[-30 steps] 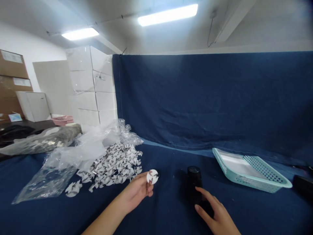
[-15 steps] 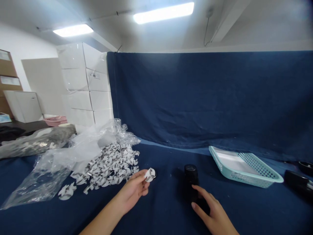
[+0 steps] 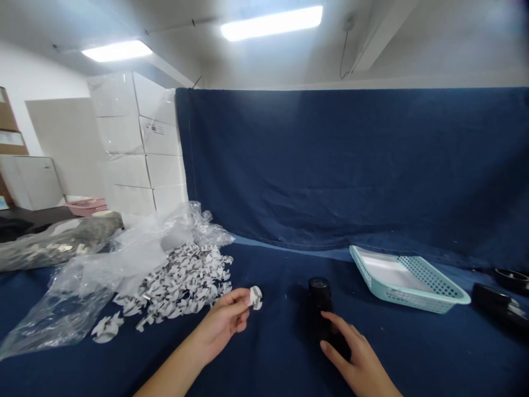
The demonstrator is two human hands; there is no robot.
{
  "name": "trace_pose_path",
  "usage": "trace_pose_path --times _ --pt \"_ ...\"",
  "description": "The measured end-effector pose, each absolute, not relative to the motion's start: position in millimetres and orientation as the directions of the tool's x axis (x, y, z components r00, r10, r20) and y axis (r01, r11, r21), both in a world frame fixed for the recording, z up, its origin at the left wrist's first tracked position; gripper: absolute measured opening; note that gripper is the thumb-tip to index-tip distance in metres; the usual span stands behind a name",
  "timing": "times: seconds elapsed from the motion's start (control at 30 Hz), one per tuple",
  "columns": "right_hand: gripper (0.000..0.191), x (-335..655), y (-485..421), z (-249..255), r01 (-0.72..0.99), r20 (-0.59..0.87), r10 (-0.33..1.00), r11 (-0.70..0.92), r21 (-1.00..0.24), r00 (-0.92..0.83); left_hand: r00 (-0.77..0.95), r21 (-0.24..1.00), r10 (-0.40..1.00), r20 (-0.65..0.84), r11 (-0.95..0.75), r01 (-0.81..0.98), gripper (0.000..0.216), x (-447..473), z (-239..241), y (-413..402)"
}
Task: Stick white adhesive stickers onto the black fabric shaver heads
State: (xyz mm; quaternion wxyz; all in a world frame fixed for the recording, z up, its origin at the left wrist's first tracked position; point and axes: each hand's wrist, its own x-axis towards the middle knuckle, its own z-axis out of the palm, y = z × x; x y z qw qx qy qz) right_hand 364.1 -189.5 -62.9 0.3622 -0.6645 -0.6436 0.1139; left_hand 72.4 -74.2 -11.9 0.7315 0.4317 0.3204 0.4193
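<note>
My left hand (image 3: 225, 320) is closed, pinching a small white plastic piece (image 3: 255, 298) with curved, notched edges between thumb and fingertips, above the dark blue cloth. Left of that hand lies a heap of similar white and grey pieces (image 3: 185, 281), and a few sit apart at its near edge. My right hand (image 3: 351, 353) has thumb and index finger spread beside a black, upright cylindrical object (image 3: 319, 298). The index fingertip seems to touch its side. The lower part of that object is dark and hard to make out.
A pale teal basket (image 3: 413, 300) with white sheet material inside stands at right. Black items (image 3: 498, 309) lie beyond it. Clear plastic bags (image 3: 61, 309) spread at left, before stacked white boxes (image 3: 128, 132). A blue curtain (image 3: 351, 165) hangs behind.
The white piece has turned in my left fingers, and a dark rounded edge seen beside it earlier no longer shows. My right hand keeps its place by the black object. The view has shifted slightly.
</note>
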Motion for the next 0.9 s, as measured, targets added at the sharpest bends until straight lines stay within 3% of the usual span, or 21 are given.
trace_pose_path --times 0.6,0.77,0.9 --pt "0.046 364 -190 -63 0.789 0.337 0.931 0.1 -0.606 0.141 0.372 0.906 0.923 -0.099 0.238 -0.35 0.046 72 -13 -72" --pt "0.047 364 -190 -62 0.813 0.342 0.932 0.106 -0.573 0.12 0.288 0.959 0.956 -0.057 0.132 -0.251 0.046 70 -11 -67" --pt "0.048 363 -189 -65 0.833 0.398 0.916 0.179 -0.523 0.053 0.14 0.997 0.988 0.057 -0.051 -0.051 0.041 61 -9 -56"
